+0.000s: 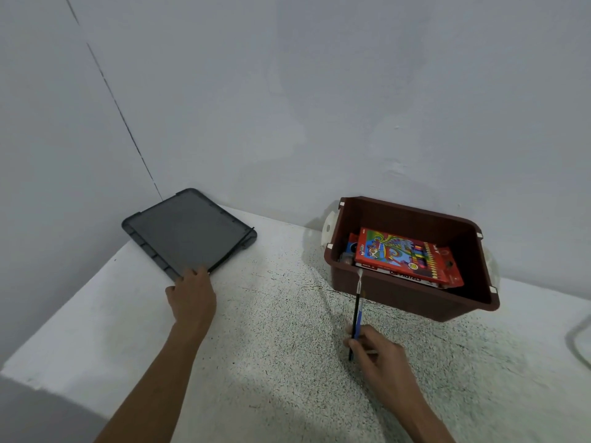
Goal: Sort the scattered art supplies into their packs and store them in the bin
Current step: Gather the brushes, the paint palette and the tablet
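Bin (415, 298) at far right holds a red pack (406, 255). The right hand (380, 356) fingers grip two brushes (357, 311) at its near rim. The left hand (192, 292) fingers touch the grey lid (185, 231), grip unclear.

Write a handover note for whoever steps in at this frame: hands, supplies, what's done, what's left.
Left hand: on the near corner of the grey lid, which lies on the table by the wall; a firm grip is not clear.
Right hand: holds two brushes, tips at the near rim of the bin.
Done: the red pack lies in the bin on top of the pastels box.
Left: put the brushes in, then probably fit the lid.
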`<state>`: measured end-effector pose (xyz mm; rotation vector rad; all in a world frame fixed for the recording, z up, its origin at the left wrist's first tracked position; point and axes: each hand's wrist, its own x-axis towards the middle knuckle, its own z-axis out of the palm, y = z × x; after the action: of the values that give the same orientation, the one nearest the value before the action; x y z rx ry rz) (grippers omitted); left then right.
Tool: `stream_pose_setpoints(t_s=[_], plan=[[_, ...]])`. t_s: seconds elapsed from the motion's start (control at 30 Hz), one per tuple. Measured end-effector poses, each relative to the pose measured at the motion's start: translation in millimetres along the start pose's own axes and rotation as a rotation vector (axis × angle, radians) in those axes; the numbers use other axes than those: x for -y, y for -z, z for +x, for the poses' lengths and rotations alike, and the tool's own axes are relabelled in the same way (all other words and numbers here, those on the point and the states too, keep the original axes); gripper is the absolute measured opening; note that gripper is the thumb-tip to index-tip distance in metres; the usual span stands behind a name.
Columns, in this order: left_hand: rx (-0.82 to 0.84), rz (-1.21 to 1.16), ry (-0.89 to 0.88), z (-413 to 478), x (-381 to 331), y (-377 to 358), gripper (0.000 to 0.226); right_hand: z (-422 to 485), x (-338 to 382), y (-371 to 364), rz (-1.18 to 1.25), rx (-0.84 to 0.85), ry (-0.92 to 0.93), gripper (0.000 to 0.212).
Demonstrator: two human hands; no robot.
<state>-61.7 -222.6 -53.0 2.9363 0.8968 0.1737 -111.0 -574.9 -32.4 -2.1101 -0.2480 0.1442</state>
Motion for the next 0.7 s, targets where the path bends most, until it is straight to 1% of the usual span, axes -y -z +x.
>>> stream_pose_setpoints(t_s=[0.23, 0.4, 0.53, 0.6, 0.7], plan=[[0.014, -0.062, -0.004, 3, -3, -5, 0.026, -4, 1, 0, 0.04, -0.002, -0.031, 0.01], [0.075, -0.11, 0.101, 11, -4, -1, 0.018, -6, 0, -1, 0.03, -0.008, -0.037, 0.017], [0.103, -0.162, 0.144, 14, -3, -1, 0.022, -8, 1, -1, 0.03, -0.003, -0.05, 0.019], [0.071, -0.175, 0.134, 14, -3, 1, 0.024, -8, 2, -1, 0.025, -0.004, -0.045, 0.019], [-0.035, -0.241, 0.074, 13, -6, 8, 0.023, -8, 4, 0, 0.022, -0.004, -0.038, 0.018]])
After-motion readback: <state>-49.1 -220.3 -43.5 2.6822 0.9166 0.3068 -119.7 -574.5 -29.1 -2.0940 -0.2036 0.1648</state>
